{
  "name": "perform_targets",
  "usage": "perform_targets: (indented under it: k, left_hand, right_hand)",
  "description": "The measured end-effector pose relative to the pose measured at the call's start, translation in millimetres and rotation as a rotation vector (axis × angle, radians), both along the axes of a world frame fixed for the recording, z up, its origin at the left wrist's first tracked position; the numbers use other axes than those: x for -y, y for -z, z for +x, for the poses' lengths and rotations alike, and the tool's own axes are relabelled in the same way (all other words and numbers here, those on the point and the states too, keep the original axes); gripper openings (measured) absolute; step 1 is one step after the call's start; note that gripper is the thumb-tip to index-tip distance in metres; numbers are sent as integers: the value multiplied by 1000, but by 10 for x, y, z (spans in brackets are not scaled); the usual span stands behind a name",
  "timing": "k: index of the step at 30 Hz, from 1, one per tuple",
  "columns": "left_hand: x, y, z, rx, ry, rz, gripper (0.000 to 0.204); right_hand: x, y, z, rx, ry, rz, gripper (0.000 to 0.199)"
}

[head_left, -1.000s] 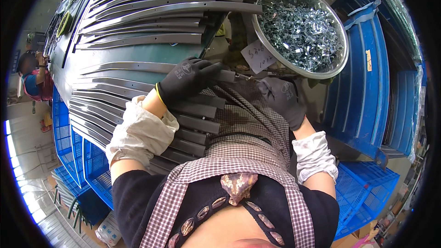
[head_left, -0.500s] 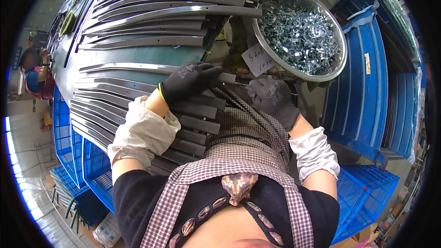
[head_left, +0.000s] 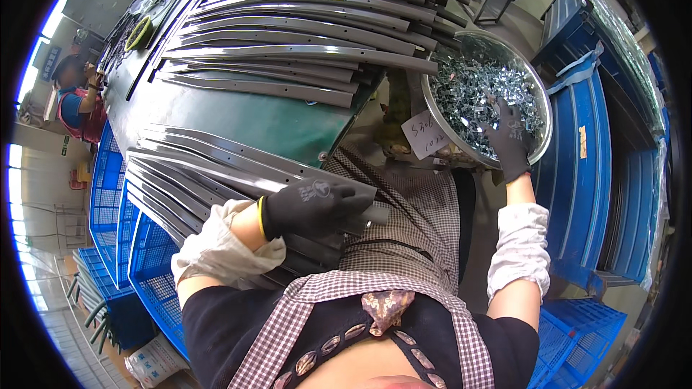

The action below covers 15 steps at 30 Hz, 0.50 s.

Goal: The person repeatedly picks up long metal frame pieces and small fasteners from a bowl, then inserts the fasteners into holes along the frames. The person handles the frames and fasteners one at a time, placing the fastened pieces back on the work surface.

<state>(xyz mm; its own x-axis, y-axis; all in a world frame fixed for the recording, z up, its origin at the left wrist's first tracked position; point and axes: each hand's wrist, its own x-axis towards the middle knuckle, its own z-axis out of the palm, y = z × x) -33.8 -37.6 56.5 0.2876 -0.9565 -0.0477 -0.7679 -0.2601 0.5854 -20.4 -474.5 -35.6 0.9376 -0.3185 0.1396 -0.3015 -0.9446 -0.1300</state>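
My left hand (head_left: 310,205), in a dark grey glove, is closed around the end of a long dark strip (head_left: 245,180) at the near side of the table. Another strip end (head_left: 376,215) pokes out beside its fingertips. Further right, my gloved right hand (head_left: 512,142) reaches into a large round bowl (head_left: 546,119). Its fingers are apart and touch the heap of small shiny metal clips (head_left: 468,90). Whether a clip lies between the fingertips is too small to make out.
More dark strips (head_left: 303,25) lie in rows across the green table (head_left: 288,126). A paper label (head_left: 425,134) hangs by the bowl. Blue metal bins (head_left: 577,166) stand at right, blue plastic crates (head_left: 155,266) at left. Another person (head_left: 79,104) works at far left.
My right hand has left the strip's end and moved right into the bowl of clips. My left hand has come nearer my body with the strip, and the view has shifted.
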Motion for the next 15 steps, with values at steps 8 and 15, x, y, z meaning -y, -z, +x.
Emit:
perform_targets:
  k: [8,15]
  left_hand:
    - [-254,-89,768,142,-231,-90,41]
    - [-230,496,1916,873,-680,-15,63]
  right_hand:
    - [346,425,175,60,-43,4,38]
    - [318,328,-5,200,-17,557,26]
